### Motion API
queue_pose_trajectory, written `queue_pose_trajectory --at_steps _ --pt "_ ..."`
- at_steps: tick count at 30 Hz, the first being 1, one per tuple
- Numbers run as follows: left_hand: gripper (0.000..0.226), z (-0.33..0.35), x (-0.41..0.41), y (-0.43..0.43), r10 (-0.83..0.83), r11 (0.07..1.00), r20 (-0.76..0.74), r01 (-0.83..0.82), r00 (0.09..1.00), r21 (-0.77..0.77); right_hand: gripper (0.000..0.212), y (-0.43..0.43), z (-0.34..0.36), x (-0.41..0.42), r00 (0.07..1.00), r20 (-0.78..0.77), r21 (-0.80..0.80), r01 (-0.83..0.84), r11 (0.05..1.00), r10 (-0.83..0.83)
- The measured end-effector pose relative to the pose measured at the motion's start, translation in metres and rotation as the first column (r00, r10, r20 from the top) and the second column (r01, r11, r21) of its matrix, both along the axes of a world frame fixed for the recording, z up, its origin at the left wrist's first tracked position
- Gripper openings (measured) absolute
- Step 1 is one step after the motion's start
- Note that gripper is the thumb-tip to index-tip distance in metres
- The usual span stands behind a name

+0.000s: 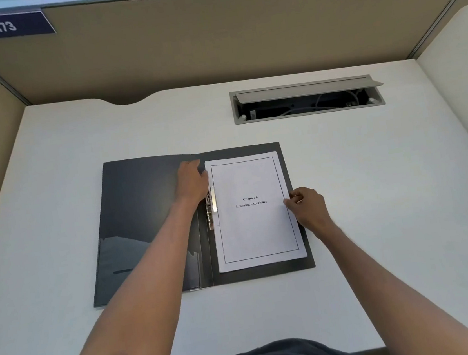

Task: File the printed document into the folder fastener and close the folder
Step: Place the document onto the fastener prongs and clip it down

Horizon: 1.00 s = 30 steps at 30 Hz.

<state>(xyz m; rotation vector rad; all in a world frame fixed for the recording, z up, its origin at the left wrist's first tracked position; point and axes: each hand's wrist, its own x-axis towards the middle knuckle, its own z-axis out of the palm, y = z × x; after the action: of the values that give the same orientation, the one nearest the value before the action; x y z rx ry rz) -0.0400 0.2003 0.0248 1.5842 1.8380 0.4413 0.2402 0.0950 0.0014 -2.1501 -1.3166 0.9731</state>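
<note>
Nearest the person, both bare forearms reach out over a white desk. A black folder lies open flat on it. The printed document, headed "Chapter 6 Learning Experience", rests on the folder's right leaf. The right hand pinches the sheet's right edge between thumb and fingers. The left hand lies flat, fingers loosely together, on the folder's spine at the document's upper left corner, just above the metal fastener. The two hands are apart, the document between them. Beyond, an open cable tray is set into the desk, then a beige partition bearing a sign numbered 473.
</note>
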Motion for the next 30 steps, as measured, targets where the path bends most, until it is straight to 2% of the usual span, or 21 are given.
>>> queue_pose_trajectory --at_steps 3,6,12,17,20,21,24,26,27,28,30 --pt "0.015 -0.009 0.002 0.02 -0.001 1.0 -0.001 0.001 1.0 -0.029 0.024 0.0 0.001 0.0 0.998 0.058 0.006 0.005 1.0 -0.006" --pt "0.043 -0.019 0.002 0.032 -0.019 1.0 -0.027 0.018 0.999 -0.013 0.02 -0.001 0.002 -0.002 0.998 0.069 -0.013 -0.001 1.0 0.002" --pt "0.05 -0.021 0.007 0.04 -0.064 0.997 -0.063 0.066 0.996 0.031 0.007 -0.004 0.002 -0.009 0.996 0.088 -0.02 -0.014 1.0 0.015" --pt "0.048 -0.03 0.006 0.043 -0.074 0.995 -0.064 0.078 0.995 0.065 0.013 -0.008 -0.001 -0.014 0.996 0.081 -0.023 -0.021 1.0 0.023" --pt "0.044 -0.03 0.005 0.043 -0.062 0.995 -0.063 0.067 0.996 0.073 0.003 -0.013 0.003 -0.015 0.997 0.065 -0.014 -0.046 0.999 0.047" --pt "0.043 -0.03 0.005 0.043 -0.069 0.994 -0.092 0.076 0.993 0.073 0.008 -0.016 0.006 -0.015 0.997 0.062 -0.006 -0.046 0.999 0.046" --pt "0.021 -0.025 0.007 0.044 -0.11 0.985 -0.187 0.132 0.976 0.113 0.014 -0.029 0.022 -0.023 0.998 0.045 0.096 0.03 0.995 -0.035" --pt "0.023 -0.024 0.011 0.045 -0.171 0.957 -0.263 0.223 0.949 0.183 0.022 -0.045 0.034 -0.034 0.991 -0.056 0.093 0.126 0.988 -0.121" --pt "0.028 -0.022 0.014 0.045 -0.213 0.938 -0.307 0.282 0.927 0.201 0.025 -0.054 0.04 -0.04 0.967 -0.17 0.028 0.196 0.98 -0.189" --pt "0.032 -0.02 0.018 0.045 -0.257 0.915 -0.346 0.342 0.902 0.212 0.023 -0.064 0.045 -0.047 0.908 -0.316 -0.076 0.266 0.961 -0.276" --pt "0.035 -0.019 0.025 0.048 -0.335 0.872 -0.392 0.44 0.857 0.216 0.014 -0.081 0.052 -0.06 0.659 -0.573 -0.329 0.358 0.874 -0.487"
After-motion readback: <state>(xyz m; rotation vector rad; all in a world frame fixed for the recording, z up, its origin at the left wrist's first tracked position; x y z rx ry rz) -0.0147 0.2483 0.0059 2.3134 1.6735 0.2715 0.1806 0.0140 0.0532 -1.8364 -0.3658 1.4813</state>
